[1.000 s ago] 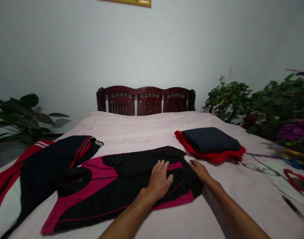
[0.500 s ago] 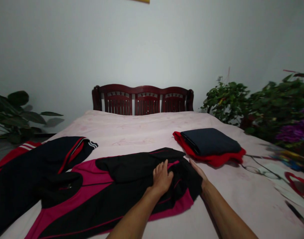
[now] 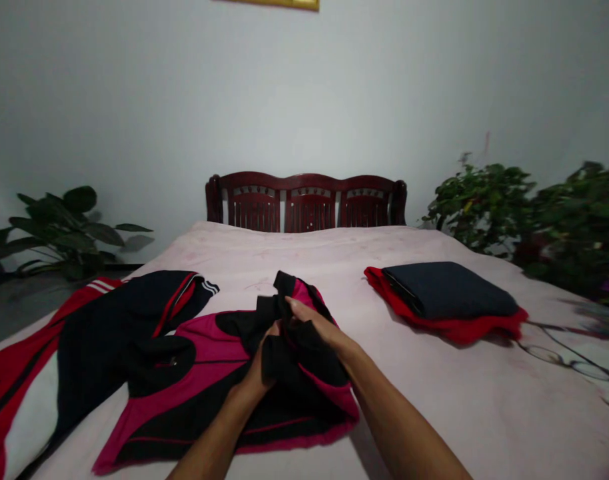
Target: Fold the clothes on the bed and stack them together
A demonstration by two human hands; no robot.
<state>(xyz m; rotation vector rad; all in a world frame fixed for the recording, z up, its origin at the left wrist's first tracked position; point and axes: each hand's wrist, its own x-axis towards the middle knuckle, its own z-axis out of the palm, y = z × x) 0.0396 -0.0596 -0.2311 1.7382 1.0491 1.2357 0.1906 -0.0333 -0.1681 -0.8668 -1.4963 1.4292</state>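
Observation:
A black and magenta jacket [image 3: 219,347] lies on the bed with its collar toward the left. Its right end is lifted and bunched between my two hands. My left hand [image 3: 265,360] is closed on the black cloth near the middle, its fingers partly covered by folds. On the other side, my right hand [image 3: 314,323] grips the raised edge, thumb on top. Left of the jacket lies a navy, red and white jacket [image 3: 99,333], spread out loosely.
A folded dark blue garment [image 3: 449,290] rests on a folded red one [image 3: 464,331] at the right. Eyeglasses [image 3: 564,360] lie beyond them on the pink bedsheet [image 3: 434,407]. A wooden headboard [image 3: 307,200] stands at the back, with plants [image 3: 484,203] to either side.
Both hands have moved left, bringing the jacket's right end up and over from the sheet. My left hand, earlier flat on the cloth, now grips it. The view has turned slightly left.

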